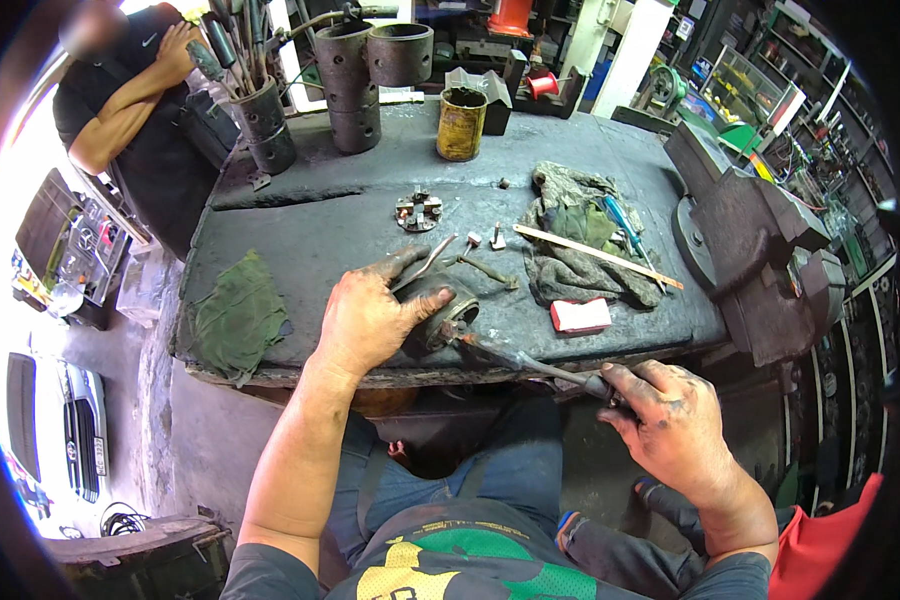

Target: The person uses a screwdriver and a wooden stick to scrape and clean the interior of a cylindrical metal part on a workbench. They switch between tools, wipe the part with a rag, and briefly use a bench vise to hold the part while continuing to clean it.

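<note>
Cluttered workshop, shelves of parts at right, dark greasy tabletop (300,225) with heavy bench vise (760,270) on right edge. Left hand (370,320) clamped over small round metal part (440,315) at front edge of tabletop, fingers wrapped on top. Right hand (670,420) closed around handle of long thin tool (530,362), tip touching the part's face. Looks mid-job: part held and being worked, loose small pieces (482,240) and round slotted disc (419,211) lying apart on tabletop, likely not yet fitted; exact stage unclear. Green rag (238,315) at left, grey rag (575,245) with wooden stick (595,256) at right, red-white box (580,315), yellow can (461,124), metal cylinders (355,85) at back. Another person (130,110) standing far left
</note>
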Motion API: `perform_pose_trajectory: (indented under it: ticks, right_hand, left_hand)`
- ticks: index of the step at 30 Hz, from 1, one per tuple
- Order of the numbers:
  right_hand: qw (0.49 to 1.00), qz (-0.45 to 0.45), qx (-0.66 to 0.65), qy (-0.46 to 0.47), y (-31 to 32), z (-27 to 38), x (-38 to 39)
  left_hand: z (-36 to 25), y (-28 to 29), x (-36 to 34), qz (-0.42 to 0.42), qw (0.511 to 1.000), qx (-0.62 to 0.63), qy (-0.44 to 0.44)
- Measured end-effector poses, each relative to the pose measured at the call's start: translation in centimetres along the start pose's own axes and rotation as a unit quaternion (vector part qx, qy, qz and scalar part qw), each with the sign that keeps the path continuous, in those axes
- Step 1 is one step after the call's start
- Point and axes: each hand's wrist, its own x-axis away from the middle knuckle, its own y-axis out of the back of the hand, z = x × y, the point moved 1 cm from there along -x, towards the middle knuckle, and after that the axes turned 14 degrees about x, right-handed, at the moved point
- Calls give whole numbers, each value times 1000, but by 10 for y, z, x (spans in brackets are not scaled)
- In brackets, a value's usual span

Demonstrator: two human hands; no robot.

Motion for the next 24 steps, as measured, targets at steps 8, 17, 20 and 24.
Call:
perform_pose_trajectory:
  ticks: [8, 17, 20, 24]
  right_hand:
    - [1000, 1, 8, -2, 4, 5, -1]
    - [1000, 15, 21, -4, 10, 8, -2]
    - [1000, 16, 19, 1, 11, 8, -2]
    - [1000, 10, 19, 6, 12, 8, -1]
  left_hand:
    - [0, 0, 1, -4, 1000, -10, -10]
    - [-3, 0, 2, -12, 1000, -11, -17]
    - [-2, -1, 3, -18, 1000, -6, -18]
    - [1, 0, 3, -10, 1000, 8, 4]
